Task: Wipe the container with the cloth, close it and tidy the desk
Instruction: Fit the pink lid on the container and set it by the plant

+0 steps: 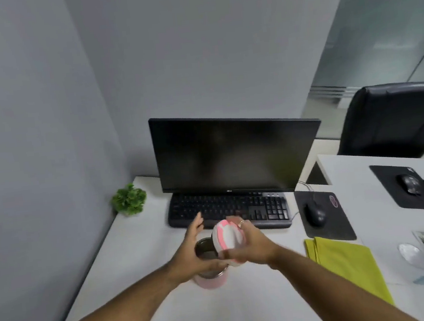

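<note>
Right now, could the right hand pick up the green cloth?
Probably not yet: the right hand grips the lid. The green cloth lies uncovered to its right; nothing else blocks the way.

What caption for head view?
The right hand holds the lid at the open container, left hand gripping it; cloth lies aside.
</note>
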Motion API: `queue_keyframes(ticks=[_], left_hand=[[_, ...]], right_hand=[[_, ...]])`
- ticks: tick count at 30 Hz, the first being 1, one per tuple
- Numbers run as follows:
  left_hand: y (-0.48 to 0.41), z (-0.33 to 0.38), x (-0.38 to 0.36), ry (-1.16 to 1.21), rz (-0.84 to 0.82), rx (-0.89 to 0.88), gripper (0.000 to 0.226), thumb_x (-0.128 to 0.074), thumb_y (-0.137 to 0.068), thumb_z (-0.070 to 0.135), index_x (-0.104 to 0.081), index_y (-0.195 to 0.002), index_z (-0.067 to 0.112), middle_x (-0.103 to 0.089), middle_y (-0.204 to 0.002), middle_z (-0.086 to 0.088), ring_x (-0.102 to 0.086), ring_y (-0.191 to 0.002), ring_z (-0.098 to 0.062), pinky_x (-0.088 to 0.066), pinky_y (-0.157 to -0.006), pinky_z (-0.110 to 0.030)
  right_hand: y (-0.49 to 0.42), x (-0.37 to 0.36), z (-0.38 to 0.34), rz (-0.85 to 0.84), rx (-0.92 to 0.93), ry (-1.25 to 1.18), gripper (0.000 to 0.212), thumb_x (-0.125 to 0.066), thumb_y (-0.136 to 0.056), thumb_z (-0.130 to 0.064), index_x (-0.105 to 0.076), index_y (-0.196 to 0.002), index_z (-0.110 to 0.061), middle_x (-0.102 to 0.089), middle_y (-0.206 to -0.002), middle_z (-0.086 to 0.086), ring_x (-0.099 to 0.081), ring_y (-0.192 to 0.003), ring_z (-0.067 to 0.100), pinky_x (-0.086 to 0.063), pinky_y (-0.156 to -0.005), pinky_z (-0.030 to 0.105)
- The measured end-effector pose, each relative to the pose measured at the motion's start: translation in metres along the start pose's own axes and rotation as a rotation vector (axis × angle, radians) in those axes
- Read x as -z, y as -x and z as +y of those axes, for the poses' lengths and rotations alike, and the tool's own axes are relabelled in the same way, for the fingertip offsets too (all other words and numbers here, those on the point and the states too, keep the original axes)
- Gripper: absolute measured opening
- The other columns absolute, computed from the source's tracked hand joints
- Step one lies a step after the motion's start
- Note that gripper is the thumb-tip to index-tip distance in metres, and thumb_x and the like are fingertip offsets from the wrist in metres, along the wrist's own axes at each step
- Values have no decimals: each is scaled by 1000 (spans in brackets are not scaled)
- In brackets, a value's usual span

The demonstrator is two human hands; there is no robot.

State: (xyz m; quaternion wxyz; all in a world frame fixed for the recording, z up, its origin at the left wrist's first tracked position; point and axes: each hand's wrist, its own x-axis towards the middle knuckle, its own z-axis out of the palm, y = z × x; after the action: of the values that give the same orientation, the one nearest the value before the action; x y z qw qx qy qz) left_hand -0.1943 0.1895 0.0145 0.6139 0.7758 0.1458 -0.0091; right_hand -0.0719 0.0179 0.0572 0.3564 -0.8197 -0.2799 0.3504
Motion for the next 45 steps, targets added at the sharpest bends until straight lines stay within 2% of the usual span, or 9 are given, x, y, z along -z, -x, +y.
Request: queue_keyframes(ticks=[3, 6, 13, 17, 21, 27, 34, 40, 45], left_hand=[[22, -39, 22, 341, 227, 235, 125, -77, -38, 81, -27, -145, 36, -37, -154, 2, -39, -137, -15, -32, -111, -34], [28, -63, 22, 664, 313, 483, 79, -57, -78, 69, -43, -141, 25, -46, -148, 0, -48, -131, -22, -40, -109, -44], [30, -82, 0, 632, 238, 461, 30, -37, -100, 46, -59, -116, 35, -60, -132, 6, -52, -129, -19, -40, -111, -47], [30, -94, -4, 469, 159, 425, 33, -35, -103, 33, -52, -130, 41, -57, -136, 12, -52, -123, -5, -46, -103, -36], [24, -101, -13, 289, 115, 328, 66, -61, -89, -2, -36, -144, 26, -51, -140, 2, -53, -123, -13, -54, -77, -15], [4, -110, -17, 310, 156, 169, 104, -99, -48, 22, -44, -135, 40, -59, -132, 7, -58, -122, -28, -60, -80, -57], [5, -115, 6, 50, 276, 18, 107, -100, -37, 41, -41, -126, 48, -59, -125, 26, -62, -113, -4, -58, -90, -31], [14, -134, 89, 34, 593, 32, 116, -101, -30, 39, -42, -130, 28, -51, -131, -2, -56, -120, -9, -56, -95, -43], [15, -159, 157, 10, 740, 96, 117, -101, -28, 32, -46, -130, 18, -49, -129, -6, -58, -118, -18, -57, -94, -47]], right_hand=[[-21, -35, -12, 4, 32, 465, 113, -77, -59, -64, -23, -153, -31, -36, -149, 0, -42, -135, 25, -44, -108, 39], [-38, -63, -15, -60, 36, 691, 112, -70, -61, -67, -14, -154, -36, -25, -158, 2, -32, -141, 29, -46, -106, 44], [-45, -86, -7, -92, 56, 794, 102, -61, -76, -68, 1, -154, -42, -9, -164, 6, -18, -148, 35, -42, -109, 46], [-51, -85, -12, -136, 50, 829, 101, -64, -76, -64, -3, -153, -42, -10, -164, 10, -23, -145, 40, -42, -108, 49], [-57, -86, -17, -169, 12, 857, 104, -67, -76, -61, -4, -154, -37, -13, -161, 13, -30, -140, 43, -45, -105, 49], [-60, -96, -13, -79, -26, 815, 114, -64, -66, -76, -5, -154, -35, -25, -155, 11, -42, -132, 38, -48, -103, 45], [-71, -86, -21, 8, -103, 183, 97, -51, -76, -79, -18, -155, -33, -29, -157, 6, -44, -136, 35, -45, -108, 45], [-114, -119, -74, 52, -106, -259, 69, -65, -82, -59, -46, -136, -20, -58, -134, 5, -57, -114, 19, -49, -101, 35], [-157, -176, -118, -37, -74, -356, 64, -68, -85, -49, -46, -136, -17, -59, -126, 2, -58, -113, 19, -48, -96, 30]])
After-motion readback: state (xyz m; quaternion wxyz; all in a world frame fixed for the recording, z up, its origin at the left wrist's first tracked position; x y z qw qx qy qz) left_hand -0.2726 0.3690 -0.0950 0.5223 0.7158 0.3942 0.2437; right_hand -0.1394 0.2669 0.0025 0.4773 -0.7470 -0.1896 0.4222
